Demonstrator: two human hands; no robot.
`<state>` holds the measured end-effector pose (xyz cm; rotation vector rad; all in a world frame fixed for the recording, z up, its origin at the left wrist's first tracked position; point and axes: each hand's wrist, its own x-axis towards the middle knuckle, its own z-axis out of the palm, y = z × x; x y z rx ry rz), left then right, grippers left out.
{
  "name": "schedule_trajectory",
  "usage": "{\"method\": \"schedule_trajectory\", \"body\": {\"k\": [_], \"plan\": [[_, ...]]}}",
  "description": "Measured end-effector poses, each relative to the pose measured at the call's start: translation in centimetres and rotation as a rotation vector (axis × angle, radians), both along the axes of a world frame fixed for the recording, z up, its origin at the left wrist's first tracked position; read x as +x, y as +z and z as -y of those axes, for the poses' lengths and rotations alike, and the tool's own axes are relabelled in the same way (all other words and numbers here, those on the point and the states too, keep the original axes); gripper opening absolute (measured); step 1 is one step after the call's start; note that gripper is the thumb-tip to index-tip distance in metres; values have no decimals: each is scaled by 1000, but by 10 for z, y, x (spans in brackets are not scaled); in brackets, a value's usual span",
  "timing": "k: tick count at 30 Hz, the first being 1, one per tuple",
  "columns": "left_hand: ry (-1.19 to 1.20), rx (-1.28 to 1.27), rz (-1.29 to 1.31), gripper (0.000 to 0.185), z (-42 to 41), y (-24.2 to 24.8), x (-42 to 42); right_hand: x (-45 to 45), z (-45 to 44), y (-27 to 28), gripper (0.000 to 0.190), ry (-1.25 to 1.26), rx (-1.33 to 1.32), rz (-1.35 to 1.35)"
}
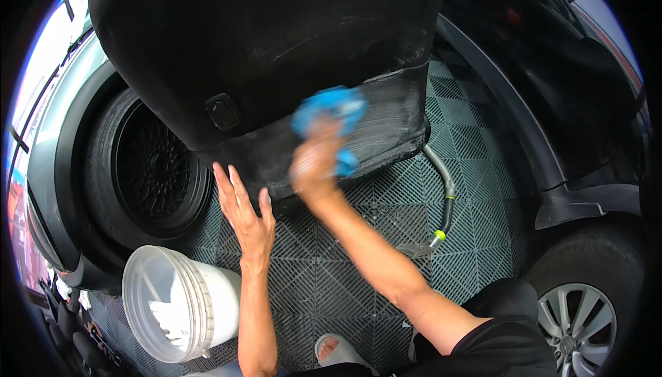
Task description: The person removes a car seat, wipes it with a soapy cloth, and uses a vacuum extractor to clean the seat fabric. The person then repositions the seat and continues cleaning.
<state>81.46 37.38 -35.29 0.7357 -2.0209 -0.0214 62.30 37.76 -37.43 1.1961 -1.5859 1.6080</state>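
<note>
A large black panel point(269, 30), seemingly upholstered and perhaps a car seat back, fills the upper middle, with whitish streaks on its lower right part. My right hand point(318, 162), blurred, grips a blue cloth point(331, 105) against that streaked lower section. Near the panel's lower left edge is my left hand point(245, 211), fingers spread and holding nothing; whether it touches the panel I cannot tell. A small black oval fitting point(222, 111) sits on the panel above it.
A whitish plastic bucket point(194, 299) stands at lower left, beside a car's black-rimmed wheel point(155, 165). A hose point(447, 186) with a clear nozzle lies on the grated floor point(331, 294). At right is a dark car point(569, 118) with a silver wheel point(576, 325).
</note>
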Motion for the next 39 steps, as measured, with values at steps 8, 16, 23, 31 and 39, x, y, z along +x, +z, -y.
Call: {"method": "schedule_trajectory", "body": {"k": [8, 16, 23, 31, 39], "plan": [[45, -141, 101, 61, 43, 67, 23, -49, -38, 58, 57, -40, 62, -135], [-19, -79, -18, 55, 40, 47, 9, 69, 12, 80, 71, 68, 159, -177], [-18, 52, 28, 72, 25, 33, 27, -97, -44, 92, 55, -260, 107, -114], [-54, 156, -1, 93, 17, 8, 3, 38, 8, 84, 57, 205, 85, -357], [-33, 197, -28, 96, 11, 2, -5, 19, 41, 218, 51, 60, -246, -507]]}}
